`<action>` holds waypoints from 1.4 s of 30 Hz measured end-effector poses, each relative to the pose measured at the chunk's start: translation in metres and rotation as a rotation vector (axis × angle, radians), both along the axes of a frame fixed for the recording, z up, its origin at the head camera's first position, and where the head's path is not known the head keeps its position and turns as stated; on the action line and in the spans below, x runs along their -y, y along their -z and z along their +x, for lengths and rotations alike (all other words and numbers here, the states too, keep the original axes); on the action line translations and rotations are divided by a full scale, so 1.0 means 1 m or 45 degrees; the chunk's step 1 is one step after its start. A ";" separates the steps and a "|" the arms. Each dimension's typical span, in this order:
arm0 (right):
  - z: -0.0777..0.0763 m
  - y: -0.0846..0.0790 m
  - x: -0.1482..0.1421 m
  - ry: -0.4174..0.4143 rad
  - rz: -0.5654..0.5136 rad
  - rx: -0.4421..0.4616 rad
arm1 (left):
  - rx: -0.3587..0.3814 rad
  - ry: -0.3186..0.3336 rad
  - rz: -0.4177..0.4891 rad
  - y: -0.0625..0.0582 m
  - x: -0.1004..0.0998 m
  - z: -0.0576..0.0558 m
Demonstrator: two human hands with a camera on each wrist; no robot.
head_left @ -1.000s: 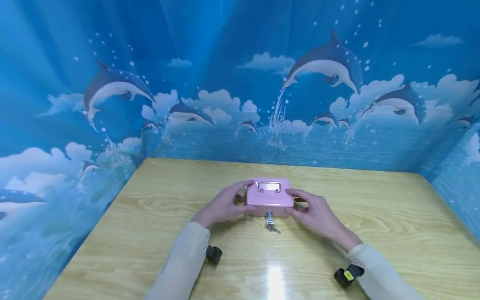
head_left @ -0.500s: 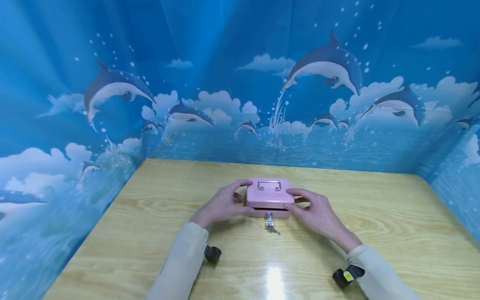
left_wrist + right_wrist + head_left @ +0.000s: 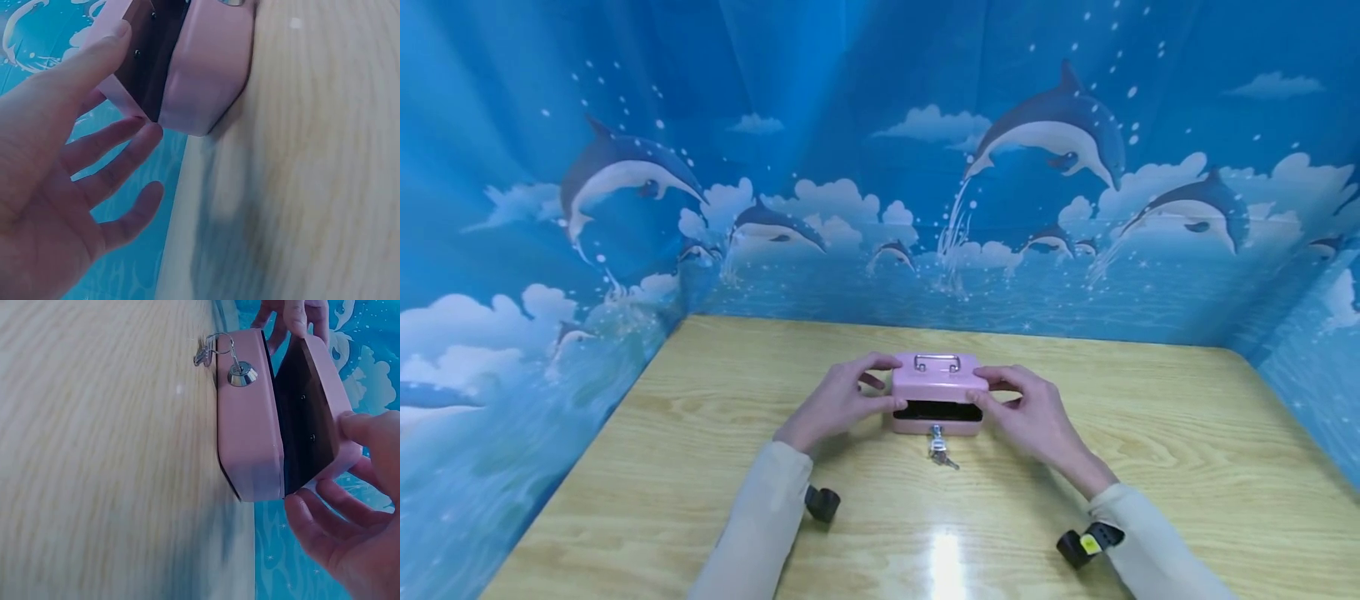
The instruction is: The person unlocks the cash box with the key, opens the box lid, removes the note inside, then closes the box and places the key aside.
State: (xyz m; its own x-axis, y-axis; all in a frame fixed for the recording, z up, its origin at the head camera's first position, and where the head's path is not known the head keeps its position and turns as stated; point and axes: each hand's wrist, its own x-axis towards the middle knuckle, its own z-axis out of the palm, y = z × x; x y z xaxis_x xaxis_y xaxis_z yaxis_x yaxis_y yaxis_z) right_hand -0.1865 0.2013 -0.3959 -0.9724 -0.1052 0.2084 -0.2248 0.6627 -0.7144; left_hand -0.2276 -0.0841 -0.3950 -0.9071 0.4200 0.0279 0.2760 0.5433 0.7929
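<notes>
A small pink cash box [image 3: 917, 428] stands on the table, its lid [image 3: 934, 390] partly raised at the front so a dark gap shows. A metal carrying handle [image 3: 937, 357] is on top of the lid. My left hand [image 3: 842, 402] holds the lid's left end, thumb on the front edge and fingers at the side. At the opposite end my right hand [image 3: 1028, 412] grips the lid the same way. A key sits in the round lock [image 3: 242, 374] on the front, with more keys [image 3: 204, 355] hanging from its ring. The inside is too dark to make out.
The wood-grain table [image 3: 737, 375] extends on all sides of the box. Blue curtains [image 3: 850, 167] printed with dolphins and clouds stand along its back and both sides. Black wrist cameras [image 3: 822, 504] are strapped at the sleeves.
The lid was down one second ago, then showed a narrow slit. Both hands have lifted its front edge, and the gap is now wider. The box and keys stay in place.
</notes>
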 end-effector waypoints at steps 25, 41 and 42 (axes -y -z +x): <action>-0.026 -0.007 -0.006 -0.007 -0.221 -0.084 | -0.194 -0.147 0.311 -0.006 -0.011 -0.008; -0.033 -0.005 -0.006 -0.071 -0.212 -0.027 | -0.087 -0.063 0.205 -0.005 -0.007 -0.008; -0.034 -0.005 -0.006 -0.078 -0.209 -0.022 | -0.074 -0.060 0.193 -0.005 -0.008 -0.008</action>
